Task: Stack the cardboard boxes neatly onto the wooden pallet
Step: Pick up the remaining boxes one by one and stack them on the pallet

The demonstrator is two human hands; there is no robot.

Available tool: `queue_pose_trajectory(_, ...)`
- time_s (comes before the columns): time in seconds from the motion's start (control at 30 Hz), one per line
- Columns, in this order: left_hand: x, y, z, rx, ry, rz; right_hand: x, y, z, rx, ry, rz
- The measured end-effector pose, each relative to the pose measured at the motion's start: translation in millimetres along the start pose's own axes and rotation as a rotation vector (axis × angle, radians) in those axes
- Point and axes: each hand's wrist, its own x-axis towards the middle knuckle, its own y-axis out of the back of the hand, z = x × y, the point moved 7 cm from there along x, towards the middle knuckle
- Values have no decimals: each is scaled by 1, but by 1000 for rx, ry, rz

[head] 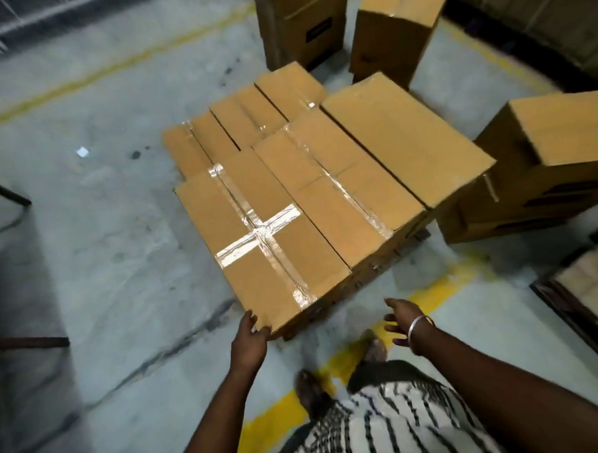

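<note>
Centrally, a layer of taped boxes (299,192) lies packed edge to edge on the floor (102,235); the pallet (423,235) beneath is almost wholly hidden, with only a dark sliver showing under the right near edge. The near box (257,248) carries a cross of clear tape (260,233) on its top. To its right lie a second taped box (340,190) and an untaped one (403,136), all touching side to side; narrower boxes fill the far row.

The left hand (249,341) touches the near corner of the near box, fingers relaxed against its edge, not wrapped around it. The right hand (402,319), with a bangle (419,325) on the wrist, hangs apart from the stack above a yellow line (434,290), fingers spread and holding nothing.

More boxes stand off the pallet: two upright ones (395,27) at the far side and a low pile (545,167) to the right, just beside the stack. The person's striped shirt (385,428) and two feet (311,393) show at the bottom edge.
</note>
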Motion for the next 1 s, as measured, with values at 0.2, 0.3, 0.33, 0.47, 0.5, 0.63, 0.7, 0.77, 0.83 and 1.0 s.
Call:
queue_pose_trajectory(0.2,-19,-1,41,49,-120,-10,-25,48,-28,-15,107,-5)
queue_pose_trajectory(0.3,-23,-20,67,115,-161,-8,-27,80,-39,30,139,-14)
queue_pose_trajectory(0.33,-25,-31,76,137,-180,-17,-25,92,-41,45,143,-17)
queue_pose_trajectory(0.47,-25,-96,121,200,-240,-63,-4,157,-44,122,128,-6)
queue_pose_trajectory(0.5,-23,-117,132,214,-247,-79,3,177,-46,138,127,-2)
queue_pose_trajectory(0.63,-31,-211,185,301,-269,-131,29,268,-58,175,120,22)
queue_pose_trajectory(0.7,-43,-261,212,329,-278,-177,41,313,-66,205,116,30)
queue_pose_trajectory(0.77,-55,-320,242,370,-315,-232,56,362,-78,247,128,48)
queue_pose_trajectory(0.83,-64,-374,272,398,-353,-272,73,407,-90,277,134,66)
queue_pose_trajectory(1.0,-77,-469,341,449,-409,-388,107,485,-114,349,124,124)
